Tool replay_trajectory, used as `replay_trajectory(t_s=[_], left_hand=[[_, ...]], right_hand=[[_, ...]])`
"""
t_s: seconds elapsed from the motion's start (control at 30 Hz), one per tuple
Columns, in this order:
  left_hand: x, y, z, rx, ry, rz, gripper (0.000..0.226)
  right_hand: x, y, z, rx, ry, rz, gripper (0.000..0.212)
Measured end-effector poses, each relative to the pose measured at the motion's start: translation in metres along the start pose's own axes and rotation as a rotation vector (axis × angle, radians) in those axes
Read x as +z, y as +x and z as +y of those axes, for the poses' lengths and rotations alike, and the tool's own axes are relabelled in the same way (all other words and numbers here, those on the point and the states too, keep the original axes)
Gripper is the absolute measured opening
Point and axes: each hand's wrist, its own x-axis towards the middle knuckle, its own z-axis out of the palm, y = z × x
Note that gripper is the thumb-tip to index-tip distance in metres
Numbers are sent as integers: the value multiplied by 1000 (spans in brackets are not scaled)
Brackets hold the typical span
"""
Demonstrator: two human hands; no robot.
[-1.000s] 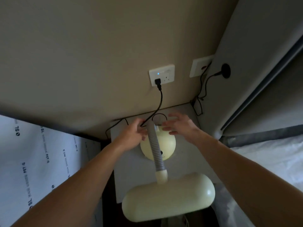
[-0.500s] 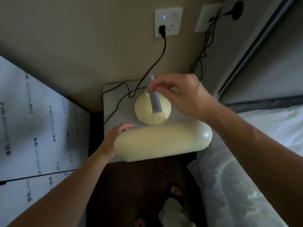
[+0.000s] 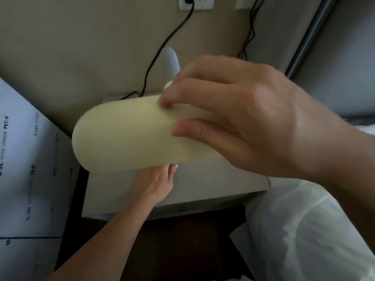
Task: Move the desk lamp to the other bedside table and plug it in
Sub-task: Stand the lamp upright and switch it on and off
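The desk lamp has a cream oblong head (image 3: 125, 136) and a grey ribbed neck (image 3: 170, 63); its base is hidden behind the head. My right hand (image 3: 243, 114) is shut on the right end of the head, thumb below and fingers on top. My left hand (image 3: 154, 185) reaches over the white bedside table (image 3: 213, 185) and under the lamp head, with its fingertips mostly hidden there. The lamp's black cord (image 3: 162, 45) runs up the wall to a plug in the white wall socket (image 3: 195, 3).
A second white wall plate (image 3: 243, 2) with thin black wires (image 3: 250, 31) sits right of the socket. A grey padded headboard (image 3: 334, 57) and white bedding (image 3: 314, 230) fill the right. White printed panels (image 3: 26, 179) lean at the left. Dark floor (image 3: 182, 240) lies below the table.
My right hand moved from the lamp's neck onto its head. My left hand slid from the head's left end to beneath it. The view came closer and tilted down.
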Motion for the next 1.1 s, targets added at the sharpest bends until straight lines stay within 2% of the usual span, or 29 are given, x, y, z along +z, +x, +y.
replay_trajectory(t_s=[0.07, 0.17, 0.27, 0.37, 0.5, 0.73, 0.9, 1.1], left_hand=[[10, 2, -7, 99, 138, 207, 44], [20, 5, -13, 187, 58, 301, 58], [26, 9, -18, 241, 22, 378, 59], [27, 9, -18, 320, 67, 346, 60], [27, 10, -20, 301, 88, 315, 62], [28, 9, -19, 286, 51, 273, 64], [23, 9, -20, 298, 45, 288, 64], [29, 10, -19, 309, 62, 287, 66]], right_hand=[[14, -11, -6, -33, -94, 72, 41], [30, -27, -12, -43, -234, 233, 46], [49, -41, -23, -33, -309, 332, 53], [62, -47, -29, -29, -396, 374, 56], [60, -45, -35, -38, -482, 362, 63], [47, -22, -23, -191, -592, 421, 46], [14, -2, -15, -217, -660, 329, 45], [-57, 46, -9, -123, -597, 56, 55]])
